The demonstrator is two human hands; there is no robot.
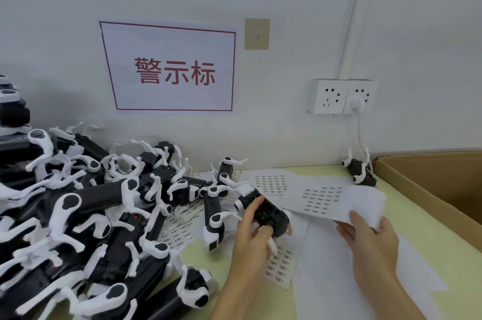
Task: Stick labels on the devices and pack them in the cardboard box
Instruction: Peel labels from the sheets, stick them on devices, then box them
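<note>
1. The right hand (pixel 365 236) reaches in from the near right edge, its grip pinching the near edge of a white label sheet (pixel 339 199) that lies on the worktop (pixel 430 236).
2. The left hand (pixel 254 231), just left of it, is clenched around a black-and-white device (pixel 263 209), thumb on top and fingers beneath, holding it just above the label sheets.
3. A large pile of devices (pixel 99 215) fills the near and middle left of the worktop.
4. More label sheets lie under and beside the pile.
5. The cardboard box (pixel 427 181) stands open at the right edge.
6. One device (pixel 361 171) lies far right, beside the box.
7. On the far wall hang a sign (pixel 172 69) and a socket (pixel 341 96).
</note>
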